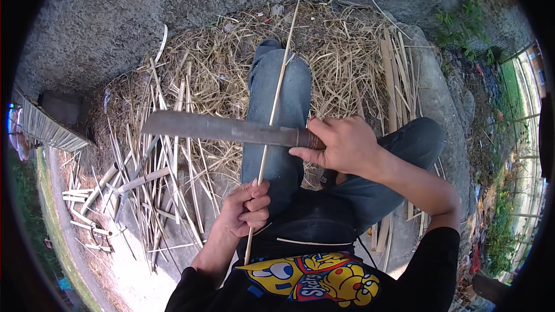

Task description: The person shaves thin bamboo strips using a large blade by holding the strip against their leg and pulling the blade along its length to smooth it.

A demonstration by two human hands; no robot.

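A long thin bamboo strip (278, 89) runs lengthwise over my jeans-covered leg (295, 89), from near my shirt up toward the wall. Low on the strip, my left hand (245, 209) is closed round it with the fingers curled. My right hand (346, 145) grips the handle of a machete (219, 129), with the thumb along its near side. The broad dark blade points left and lies across the strip, over it in this view; whether the edge touches the strip I cannot tell. A short pale sliver (312, 243) rests on my lap.
Many split bamboo strips (173, 156) lie heaped on the left, with cut bamboo pieces (98, 190) beyond them. Flat bamboo slats (393, 86) lie to the right beside a stone ledge (436, 98). Shavings (341, 63) cover the ground before a rough wall (173, 0).
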